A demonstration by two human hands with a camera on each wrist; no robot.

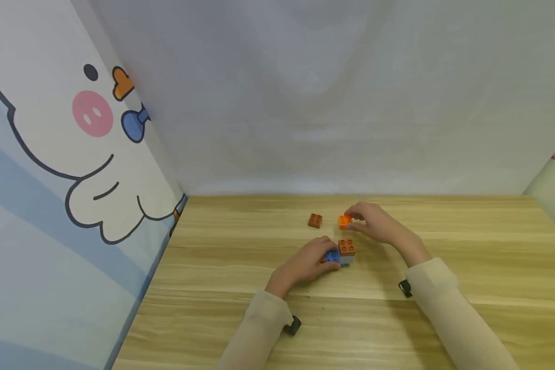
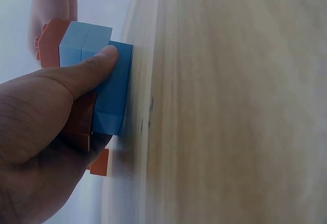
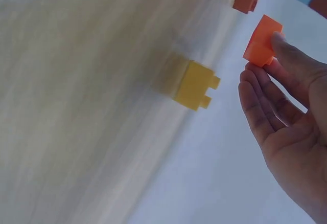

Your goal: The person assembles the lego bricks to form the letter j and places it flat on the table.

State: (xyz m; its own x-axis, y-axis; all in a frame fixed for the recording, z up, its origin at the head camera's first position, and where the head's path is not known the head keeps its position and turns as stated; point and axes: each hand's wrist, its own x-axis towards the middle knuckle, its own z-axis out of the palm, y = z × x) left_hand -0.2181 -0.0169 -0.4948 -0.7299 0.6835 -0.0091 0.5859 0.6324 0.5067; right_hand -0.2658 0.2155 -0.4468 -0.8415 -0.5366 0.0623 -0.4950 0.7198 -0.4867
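My left hand grips a small built stack of toy building bricks low over the table. In the left wrist view its thumb presses along the stack's blue brick. Light blue bricks and a reddish-brown brick rise at one end, and another brown brick sits by the palm. Farther back, my right hand pinches a bright orange brick between thumb and fingers. That orange brick is just behind the stack and apart from it.
A loose reddish-brown brick lies on the wooden table, left of the orange one. The right wrist view also has a yellow brick on the table, near the right hand. A pale wall stands behind the table's far edge.
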